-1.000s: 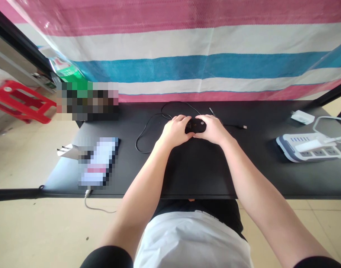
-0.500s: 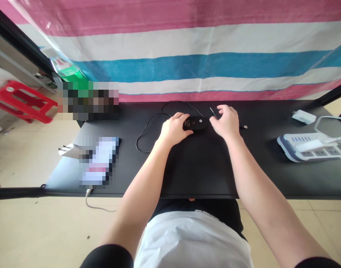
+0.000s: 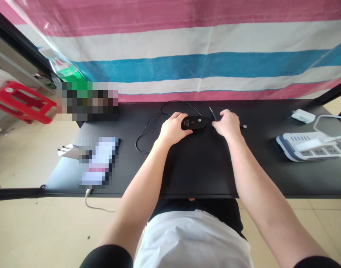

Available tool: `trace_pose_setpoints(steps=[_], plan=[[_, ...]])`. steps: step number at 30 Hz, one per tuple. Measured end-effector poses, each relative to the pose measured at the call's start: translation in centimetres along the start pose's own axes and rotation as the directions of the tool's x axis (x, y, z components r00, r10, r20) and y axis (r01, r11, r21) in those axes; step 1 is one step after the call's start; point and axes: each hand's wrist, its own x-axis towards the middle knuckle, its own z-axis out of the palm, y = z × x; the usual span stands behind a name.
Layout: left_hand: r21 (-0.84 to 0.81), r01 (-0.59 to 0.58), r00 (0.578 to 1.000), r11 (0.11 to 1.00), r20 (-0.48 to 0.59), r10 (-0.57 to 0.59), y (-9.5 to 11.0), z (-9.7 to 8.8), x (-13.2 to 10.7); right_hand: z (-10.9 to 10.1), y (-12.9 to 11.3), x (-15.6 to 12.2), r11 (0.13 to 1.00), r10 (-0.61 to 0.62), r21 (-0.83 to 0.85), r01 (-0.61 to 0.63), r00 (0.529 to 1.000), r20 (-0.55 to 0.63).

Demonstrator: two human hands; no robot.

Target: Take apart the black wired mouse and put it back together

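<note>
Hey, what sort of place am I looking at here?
Probably a makeshift indoor workstation: a black table with a striped sheet hanging behind it and a power strip near its right end.

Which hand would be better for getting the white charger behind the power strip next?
Probably the right hand: it's nearer the white charger. The left hand is farther away and gripping the black gadget. I can't tell whether the right fingers hold anything.
</note>
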Motion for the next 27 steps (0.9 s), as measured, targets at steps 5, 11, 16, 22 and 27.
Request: trace_pose_setpoints(steps=[5, 11, 16, 22, 27], plan=[[-0.007, -0.003, 1.0, 1.0, 0.001, 0.003, 0.0, 0.0, 0.0, -0.6, -0.5, -0.1, 0.999, 0.041, 0.025, -0.043, 0.997, 0.067], [-0.008, -0.013, 1.0, 1.0, 0.005, 0.013, -0.1, 0.0, 0.0, -0.7, -0.7, 0.1, 0.985, -0.125, 0.095, 0.145, 0.974, -0.187], [-0.013, -0.009, 1.0, 1.0, 0.008, 0.009, -0.1, 0.0, 0.0, -0.1, -0.7, 0.3, 0.946, -0.173, 0.188, 0.264, 0.902, -0.396], [-0.009, 0.022, 1.0, 1.0, -0.002, -0.022, -0.2, 0.1, 0.1, 0.1, -1.1, -0.2, 0.868, -0.27, 0.244, 0.433, 0.822, -0.501], [-0.006, 0.038, 0.999, 0.999, 0.006, -0.038, -0.1, -0.1, 0.1, 0.4, -0.9, -0.2, 0.812, -0.286, 0.323, 0.486, 0.814, -0.505]])
